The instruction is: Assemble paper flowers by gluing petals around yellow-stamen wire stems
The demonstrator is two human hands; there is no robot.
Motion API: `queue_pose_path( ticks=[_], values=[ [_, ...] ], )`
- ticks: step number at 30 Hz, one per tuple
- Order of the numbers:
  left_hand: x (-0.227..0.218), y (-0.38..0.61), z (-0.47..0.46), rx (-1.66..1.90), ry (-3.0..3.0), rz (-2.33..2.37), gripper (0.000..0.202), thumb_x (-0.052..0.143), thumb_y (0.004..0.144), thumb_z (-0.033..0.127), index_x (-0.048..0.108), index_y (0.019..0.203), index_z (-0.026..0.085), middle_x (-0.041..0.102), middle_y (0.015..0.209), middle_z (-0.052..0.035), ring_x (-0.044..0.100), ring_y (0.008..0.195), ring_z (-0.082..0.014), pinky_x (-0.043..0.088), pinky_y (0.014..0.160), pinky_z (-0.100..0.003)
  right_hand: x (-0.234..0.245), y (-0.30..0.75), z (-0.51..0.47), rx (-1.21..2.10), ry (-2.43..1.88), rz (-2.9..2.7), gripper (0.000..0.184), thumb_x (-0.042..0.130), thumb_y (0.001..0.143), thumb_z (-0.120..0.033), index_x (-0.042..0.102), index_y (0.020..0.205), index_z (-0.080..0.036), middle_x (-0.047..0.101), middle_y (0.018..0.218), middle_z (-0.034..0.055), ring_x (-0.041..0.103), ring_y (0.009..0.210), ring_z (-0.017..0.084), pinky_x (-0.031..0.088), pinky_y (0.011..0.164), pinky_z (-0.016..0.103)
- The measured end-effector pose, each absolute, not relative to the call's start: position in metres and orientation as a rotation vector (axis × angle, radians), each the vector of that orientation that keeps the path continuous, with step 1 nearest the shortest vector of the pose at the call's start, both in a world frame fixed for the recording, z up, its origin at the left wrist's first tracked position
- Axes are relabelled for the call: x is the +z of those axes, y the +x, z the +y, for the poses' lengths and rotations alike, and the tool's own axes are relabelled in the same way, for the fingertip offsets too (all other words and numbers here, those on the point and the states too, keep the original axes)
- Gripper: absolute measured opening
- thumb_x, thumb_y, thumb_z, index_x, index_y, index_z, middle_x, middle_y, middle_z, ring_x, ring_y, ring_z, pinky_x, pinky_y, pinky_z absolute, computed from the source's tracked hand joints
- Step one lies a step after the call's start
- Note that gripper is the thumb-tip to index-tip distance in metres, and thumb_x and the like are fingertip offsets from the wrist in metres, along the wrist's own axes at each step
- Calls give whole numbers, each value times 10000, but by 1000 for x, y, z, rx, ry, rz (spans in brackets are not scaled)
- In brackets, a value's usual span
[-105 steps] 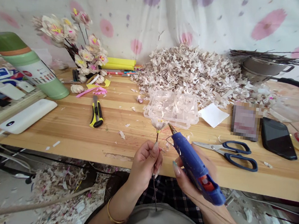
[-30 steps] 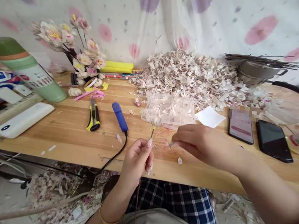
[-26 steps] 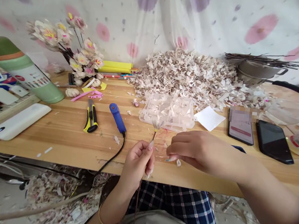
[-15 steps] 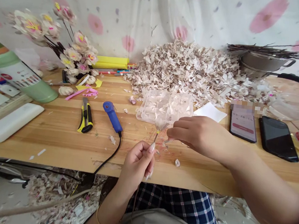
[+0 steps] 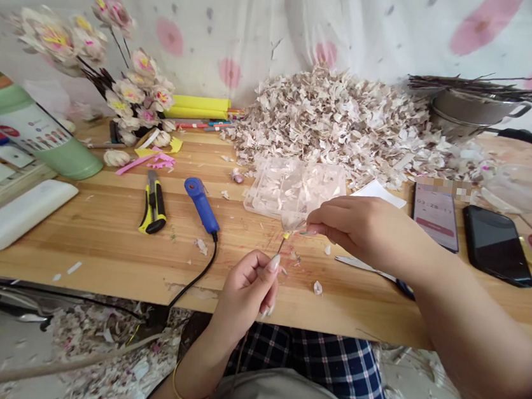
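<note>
While the left hand (image 5: 245, 293) clamps its fingers on the stem (image 5: 280, 246), the right hand (image 5: 363, 226) pinches the flower (image 5: 293, 220) between fingertips

**Wooden worktop, crowded end to end**

Pale wooden worktop (image 5: 96, 257), strewn with paper scraps. Back centre: large heap of pale paper petals (image 5: 337, 121), touching a clear plastic compartment box (image 5: 296, 190). Front left of the box: blue hot glue gun (image 5: 201, 205) lying on its side, black cord (image 5: 196, 268) running over the front edge. Further left: yellow-and-black utility knife (image 5: 153, 203), white power bank (image 5: 19, 213). Right: white paper square (image 5: 382, 195), two phones (image 5: 435, 217) side by side, steel pot (image 5: 478, 111) holding dark wire stems.
</note>
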State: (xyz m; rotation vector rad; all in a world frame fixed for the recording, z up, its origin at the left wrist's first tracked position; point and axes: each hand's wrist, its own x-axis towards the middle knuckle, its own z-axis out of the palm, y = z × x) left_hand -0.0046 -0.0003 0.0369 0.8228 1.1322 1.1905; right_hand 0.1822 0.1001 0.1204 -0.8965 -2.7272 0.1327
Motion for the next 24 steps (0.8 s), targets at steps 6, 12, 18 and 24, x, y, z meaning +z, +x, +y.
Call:
queue_pose_path(
  ticks=[6, 12, 18, 24],
  values=[
    [36, -5, 0, 1192, 829, 1138, 404, 688, 815, 533, 550, 747, 159, 482, 426, 87, 336, 340, -23, 232, 369, -144, 126, 179, 99, 278, -1041, -2744, 208, 524, 957, -241, 716, 904, -184, 738, 847, 58, 671, 784, 201, 400, 683, 279],
    [37, -5, 0, 1179, 845, 1144, 405, 686, 818, 533, 544, 741, 161, 483, 429, 85, 340, 344, -26, 236, 376, -150, 127, 177, 98, 352, -1098, -2748, 274, 499, 977, -292, 722, 876, -170, 731, 807, 63, 651, 722, 176, 374, 649, 270],
    [36, -5, 0, 1182, 848, 1145, 410, 685, 818, 538, 539, 731, 165, 482, 425, 81, 342, 346, -30, 233, 380, -158, 125, 178, 99, 331, -1073, -2722, 288, 500, 975, -289, 709, 825, -161, 698, 739, 45, 608, 662, 148, 336, 616, 267],
    [36, -5, 0, 1172, 847, 1146, 422, 687, 807, 556, 542, 732, 166, 481, 424, 80, 329, 345, -31, 231, 379, -161, 123, 178, 100, 311, -1067, -2721, 304, 502, 974, -309, 695, 794, -158, 679, 713, 44, 583, 643, 144, 322, 609, 269]
  ],
)
